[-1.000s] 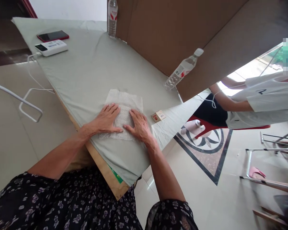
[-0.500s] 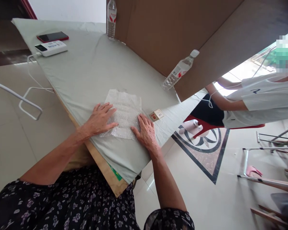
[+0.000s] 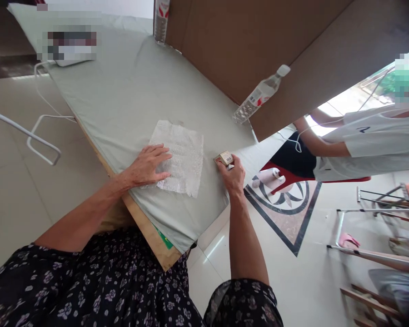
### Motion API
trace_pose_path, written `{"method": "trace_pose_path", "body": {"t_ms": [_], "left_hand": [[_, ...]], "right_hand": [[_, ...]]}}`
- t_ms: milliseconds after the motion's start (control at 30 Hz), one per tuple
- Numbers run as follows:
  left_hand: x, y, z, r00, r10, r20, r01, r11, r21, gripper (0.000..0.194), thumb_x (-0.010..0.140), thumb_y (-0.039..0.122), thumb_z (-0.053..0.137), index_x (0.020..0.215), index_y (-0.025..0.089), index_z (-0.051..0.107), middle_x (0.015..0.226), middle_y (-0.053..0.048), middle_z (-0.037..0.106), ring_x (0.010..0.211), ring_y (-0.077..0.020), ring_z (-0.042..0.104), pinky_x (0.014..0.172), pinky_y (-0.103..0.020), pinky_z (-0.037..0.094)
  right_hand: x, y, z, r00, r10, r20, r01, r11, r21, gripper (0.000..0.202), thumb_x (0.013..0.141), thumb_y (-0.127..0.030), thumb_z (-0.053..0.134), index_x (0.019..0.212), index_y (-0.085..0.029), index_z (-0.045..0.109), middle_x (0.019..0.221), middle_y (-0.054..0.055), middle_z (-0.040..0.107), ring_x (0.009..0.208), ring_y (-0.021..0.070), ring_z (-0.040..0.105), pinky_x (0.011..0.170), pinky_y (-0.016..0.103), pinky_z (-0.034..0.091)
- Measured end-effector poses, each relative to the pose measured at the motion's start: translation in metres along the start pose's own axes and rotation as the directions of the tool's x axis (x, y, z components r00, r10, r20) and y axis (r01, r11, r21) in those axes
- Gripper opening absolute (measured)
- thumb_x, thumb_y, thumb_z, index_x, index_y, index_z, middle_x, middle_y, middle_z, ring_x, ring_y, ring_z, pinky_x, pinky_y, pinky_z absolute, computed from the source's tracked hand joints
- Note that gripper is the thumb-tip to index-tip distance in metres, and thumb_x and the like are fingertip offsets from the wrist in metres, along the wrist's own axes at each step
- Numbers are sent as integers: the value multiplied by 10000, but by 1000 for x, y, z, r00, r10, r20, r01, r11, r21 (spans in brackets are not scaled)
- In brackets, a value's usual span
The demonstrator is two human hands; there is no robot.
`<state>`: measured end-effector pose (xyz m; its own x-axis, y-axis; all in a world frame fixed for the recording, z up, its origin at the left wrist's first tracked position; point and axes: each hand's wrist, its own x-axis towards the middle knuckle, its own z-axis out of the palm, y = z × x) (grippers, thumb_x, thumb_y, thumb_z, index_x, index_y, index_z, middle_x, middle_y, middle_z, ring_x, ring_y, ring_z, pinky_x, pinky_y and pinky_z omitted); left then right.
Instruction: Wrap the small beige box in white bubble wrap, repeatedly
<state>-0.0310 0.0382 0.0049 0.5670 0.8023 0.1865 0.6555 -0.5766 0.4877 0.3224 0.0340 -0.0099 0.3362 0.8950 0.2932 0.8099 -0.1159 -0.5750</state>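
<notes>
A clear sheet of bubble wrap (image 3: pixel 186 159) lies flat on the cloth-covered table (image 3: pixel 122 100). My left hand (image 3: pixel 148 164) rests on its left part, fingers spread. To the right of the sheet, my right hand (image 3: pixel 234 175) grips a small gold-and-brown cardboard box (image 3: pixel 225 157) between thumb and fingers. The box appears slightly tilted; whether it still touches the cloth I cannot tell. My right fingers hide its near side.
Large brown cardboard panels (image 3: pixel 231 50) stand along the far side, with a tilted water bottle (image 3: pixel 261 95) and another bottle (image 3: pixel 161 22) beside them. A white device (image 3: pixel 75 56) with a cable lies at far left. A person in a white shirt (image 3: pixel 378 136) sits at right.
My right hand has left the bubble wrap, moved right and closed on the small box. My left hand stays on the sheet. The view has shifted slightly.
</notes>
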Motion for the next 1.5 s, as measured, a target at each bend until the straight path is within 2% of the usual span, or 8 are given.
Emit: {"method": "trace_pose_path", "body": {"t_ms": [200, 333, 467, 833, 1067, 1300, 1433, 1500], "left_hand": [[-2, -1, 3, 996, -55, 74, 54, 998, 12, 883, 831, 514, 703, 1586, 155, 420, 1608, -181, 513, 1548, -384, 397, 1301, -563, 230], [-3, -1, 2, 996, -53, 70, 52, 999, 8, 944, 811, 514, 718, 1604, 135, 374, 1620, -201, 491, 1541, -393, 402, 1297, -563, 225], [-2, 0, 3, 997, -42, 57, 42, 999, -2, 949, 801, 500, 730, 1606, 160, 362, 1622, -185, 493, 1535, -386, 411, 1293, -561, 230], [-2, 2, 0, 998, -32, 61, 34, 999, -37, 925, 809, 472, 737, 1600, 164, 367, 1622, -167, 495, 1541, -367, 400, 1302, -532, 225], [1, -2, 4, 998, -20, 54, 21, 1000, -21, 930, 792, 464, 748, 1595, 177, 377, 1615, -168, 502, 1530, -375, 415, 1296, -554, 239], [-25, 3, -15, 998, -13, -64, 10, 999, -53, 811, 868, 488, 664, 1574, 166, 427, 1607, -170, 507, 1555, -387, 381, 1280, -556, 301], [-58, 9, -24, 999, 45, -30, -46, 999, -10, 637, 853, 465, 709, 1428, 214, 601, 1554, -158, 563, 1518, -387, 437, 1282, -568, 301], [-67, 14, -20, 999, 35, -10, -35, 999, 16, 596, 831, 437, 742, 1384, 241, 637, 1574, -150, 543, 1529, -398, 418, 1278, -590, 303]], "right_hand": [[-18, -42, -8, 988, -151, -23, 152, 959, 239, 447, 790, -463, 729, 1173, -241, 672, 1080, 68, 771, 959, 240, 687, 875, 430, 551], [-30, -90, 5, 918, -367, 152, 292, 883, 368, 452, 812, -403, 761, 1232, -260, 674, 1210, 61, 771, 1036, 229, 701, 936, 410, 548], [-34, -112, 34, 833, -463, 302, 330, 855, 401, 422, 830, -385, 768, 1223, -257, 686, 1232, 61, 774, 1106, 256, 703, 1002, 441, 534], [-28, -111, 41, 750, -488, 445, 409, 872, 268, 430, 866, -458, 772, 1238, -258, 693, 1164, 73, 781, 1052, 278, 702, 979, 447, 523], [-28, -108, 49, 755, -475, 451, 399, 880, 258, 455, 863, -427, 773, 1283, -284, 673, 1252, 69, 765, 1142, 297, 688, 1047, 483, 512], [-56, -95, 5, 796, -542, 269, 469, 834, 293, 587, 920, -511, 712, 1436, -273, 566, 1499, 118, 619, 1418, 318, 549, 1166, 537, 440], [-98, -85, -12, 666, -648, 369, 611, 758, 229, 432, 922, -451, 732, 1300, -254, 661, 1403, 130, 685, 1269, 327, 642, 1058, 525, 488], [-112, -86, -6, 658, -649, 381, 648, 746, 152, 263, 960, -343, 679, 1201, -244, 704, 1371, 133, 710, 1214, 318, 662, 1039, 518, 480]]}}
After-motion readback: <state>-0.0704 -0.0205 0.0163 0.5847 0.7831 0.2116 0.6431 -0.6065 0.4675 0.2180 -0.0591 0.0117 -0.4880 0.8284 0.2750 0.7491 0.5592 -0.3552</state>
